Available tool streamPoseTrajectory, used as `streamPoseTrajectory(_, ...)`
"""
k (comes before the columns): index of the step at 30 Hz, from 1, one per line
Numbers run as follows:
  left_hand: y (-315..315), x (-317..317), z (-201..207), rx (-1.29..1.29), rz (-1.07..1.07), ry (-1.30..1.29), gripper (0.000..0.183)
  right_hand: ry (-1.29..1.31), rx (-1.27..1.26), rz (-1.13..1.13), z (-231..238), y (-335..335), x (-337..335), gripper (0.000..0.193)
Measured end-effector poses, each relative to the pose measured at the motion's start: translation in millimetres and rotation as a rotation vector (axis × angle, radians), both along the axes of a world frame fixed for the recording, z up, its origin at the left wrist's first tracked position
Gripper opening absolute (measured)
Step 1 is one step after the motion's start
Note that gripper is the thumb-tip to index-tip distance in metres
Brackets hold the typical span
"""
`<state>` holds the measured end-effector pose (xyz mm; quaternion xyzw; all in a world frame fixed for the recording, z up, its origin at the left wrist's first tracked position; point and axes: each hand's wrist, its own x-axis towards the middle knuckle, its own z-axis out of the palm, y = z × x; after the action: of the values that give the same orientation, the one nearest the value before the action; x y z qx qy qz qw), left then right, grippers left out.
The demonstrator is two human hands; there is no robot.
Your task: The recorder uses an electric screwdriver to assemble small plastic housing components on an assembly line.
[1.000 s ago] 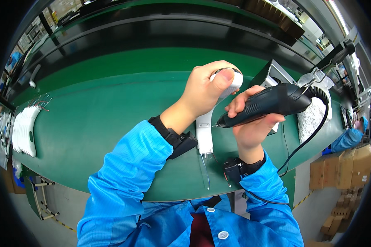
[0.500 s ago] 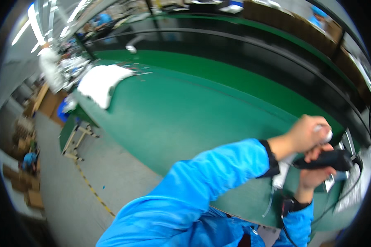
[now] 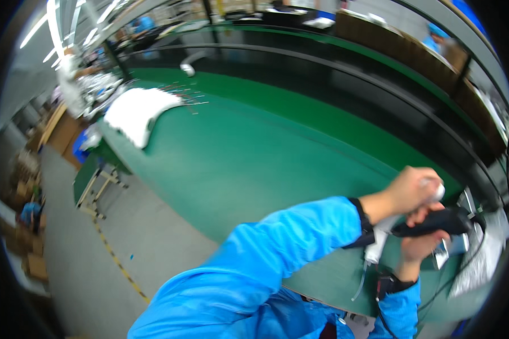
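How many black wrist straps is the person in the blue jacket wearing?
2 visible: one black strap at the wrist of the left hand, which grips a white curved plastic piece; another black strap at the wrist of the right hand, which holds a black corded tool.

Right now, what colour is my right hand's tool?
The tool is black, seen in the head view.

My left grip (image 3: 406, 193) is closed round the upper end of a white part (image 3: 377, 242), whose lower end trails a wire (image 3: 360, 282) over the green surface (image 3: 209, 152). My right grip (image 3: 417, 247) holds a black tool (image 3: 438, 222), nose toward the part; through the blur I cannot tell whether they touch. A pale bag (image 3: 482, 257) lies to the right, a white pile (image 3: 134, 114) far left.
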<state>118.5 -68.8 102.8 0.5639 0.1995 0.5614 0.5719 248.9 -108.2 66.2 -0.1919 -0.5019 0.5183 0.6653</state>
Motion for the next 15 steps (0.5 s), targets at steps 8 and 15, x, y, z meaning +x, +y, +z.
streamPoseTrajectory(8,13,-14,-8,0.148,0.098,-0.059,0.051,-0.122,0.007,-0.048,20,-5,-20,0.092)
streamPoseTrajectory(15,10,2,-6,0.216,0.105,0.051,0.068,-0.126,0.047,-0.101,21,-15,0,0.095)
